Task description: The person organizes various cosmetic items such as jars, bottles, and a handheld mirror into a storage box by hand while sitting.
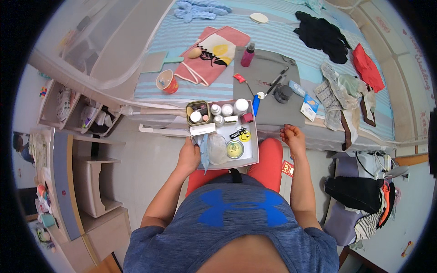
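My left hand [188, 155] grips the left side of a shallow white box [253, 159], held over my lap near the bed's edge. Inside it are several white bottles [241, 106], a small octagonal tin [188, 117] of little items, a round yellow-green tin [235, 149], a black flower hair clip [238, 133], a yellow smiley piece [245, 137] and a clear plastic piece [217, 150]. Light blue material [204, 152] lies by my left fingers. To the box's right, my right hand [293, 138] hovers by the bed edge, fingers loosely curled, with nothing visible in them.
On the bed's grey mat [273, 116] are a pink spray bottle [248, 56], a blue lighter [256, 104], a dark jar [283, 94] and a blue-white packet [309, 107]. A paper cup [167, 82], hand mirror [155, 62] and pink towel [211, 56] lie left. Crumpled clothes [341, 90] lie right.
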`<state>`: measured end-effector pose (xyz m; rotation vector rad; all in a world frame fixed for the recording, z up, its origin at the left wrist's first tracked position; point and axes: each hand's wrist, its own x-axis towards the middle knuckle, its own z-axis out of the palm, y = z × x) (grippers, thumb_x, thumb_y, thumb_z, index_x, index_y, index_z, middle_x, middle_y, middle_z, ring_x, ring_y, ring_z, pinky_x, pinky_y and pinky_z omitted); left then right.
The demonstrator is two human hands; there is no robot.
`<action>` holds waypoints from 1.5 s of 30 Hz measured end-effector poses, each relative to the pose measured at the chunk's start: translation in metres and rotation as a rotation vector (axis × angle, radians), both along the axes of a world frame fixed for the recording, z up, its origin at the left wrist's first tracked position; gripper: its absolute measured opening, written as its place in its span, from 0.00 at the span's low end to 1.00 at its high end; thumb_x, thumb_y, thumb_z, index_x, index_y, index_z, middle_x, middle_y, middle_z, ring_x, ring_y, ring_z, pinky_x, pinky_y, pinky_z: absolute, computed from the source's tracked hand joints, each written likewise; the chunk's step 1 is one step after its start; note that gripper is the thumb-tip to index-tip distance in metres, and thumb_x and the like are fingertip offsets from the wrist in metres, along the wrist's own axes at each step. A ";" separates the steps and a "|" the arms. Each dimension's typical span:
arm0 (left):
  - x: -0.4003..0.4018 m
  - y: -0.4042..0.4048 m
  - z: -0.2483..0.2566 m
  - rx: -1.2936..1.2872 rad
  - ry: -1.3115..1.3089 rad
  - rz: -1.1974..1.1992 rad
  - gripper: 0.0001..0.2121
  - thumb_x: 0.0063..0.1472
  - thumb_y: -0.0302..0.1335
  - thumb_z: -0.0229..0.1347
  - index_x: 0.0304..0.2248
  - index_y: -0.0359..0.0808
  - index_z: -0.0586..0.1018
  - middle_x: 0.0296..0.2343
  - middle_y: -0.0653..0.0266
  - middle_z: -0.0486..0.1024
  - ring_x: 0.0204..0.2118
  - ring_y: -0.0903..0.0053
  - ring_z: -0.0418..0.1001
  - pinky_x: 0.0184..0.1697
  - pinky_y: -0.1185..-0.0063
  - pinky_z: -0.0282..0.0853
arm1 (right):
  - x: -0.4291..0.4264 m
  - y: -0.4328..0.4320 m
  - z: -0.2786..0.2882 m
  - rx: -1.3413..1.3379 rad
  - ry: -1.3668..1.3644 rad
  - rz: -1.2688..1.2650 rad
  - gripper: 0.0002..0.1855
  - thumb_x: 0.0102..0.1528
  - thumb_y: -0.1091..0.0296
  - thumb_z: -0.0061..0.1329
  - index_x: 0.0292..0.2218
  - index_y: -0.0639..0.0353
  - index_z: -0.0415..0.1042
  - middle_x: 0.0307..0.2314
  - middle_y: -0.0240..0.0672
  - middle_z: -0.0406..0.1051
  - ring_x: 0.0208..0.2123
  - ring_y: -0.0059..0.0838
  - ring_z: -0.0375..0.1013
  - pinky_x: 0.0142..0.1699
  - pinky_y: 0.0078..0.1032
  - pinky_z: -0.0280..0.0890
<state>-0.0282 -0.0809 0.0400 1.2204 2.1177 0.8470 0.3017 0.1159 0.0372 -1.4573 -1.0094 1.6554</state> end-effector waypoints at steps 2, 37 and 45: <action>0.002 0.001 0.007 -0.013 -0.005 0.016 0.12 0.57 0.22 0.43 0.40 0.24 0.65 0.30 0.33 0.71 0.35 0.41 0.70 0.40 0.56 0.65 | -0.011 -0.002 0.013 0.080 -0.063 0.073 0.08 0.59 0.73 0.42 0.39 0.65 0.68 0.31 0.36 0.73 0.28 0.21 0.71 0.33 0.18 0.67; 0.018 -0.002 0.064 0.112 -0.135 0.021 0.28 0.55 0.22 0.46 0.56 0.25 0.54 0.47 0.36 0.65 0.50 0.49 0.67 0.51 0.67 0.63 | -0.046 -0.057 0.014 0.304 -0.215 0.473 0.08 0.56 0.78 0.44 0.39 0.69 0.68 0.27 0.33 0.73 0.28 0.17 0.70 0.35 0.18 0.66; 0.009 -0.006 0.055 0.118 -0.108 -0.003 0.26 0.59 0.22 0.45 0.56 0.29 0.54 0.46 0.41 0.69 0.47 0.53 0.71 0.49 0.68 0.66 | -0.045 -0.058 0.010 0.356 -0.255 0.501 0.10 0.55 0.77 0.45 0.40 0.69 0.69 0.28 0.36 0.74 0.28 0.20 0.71 0.35 0.20 0.67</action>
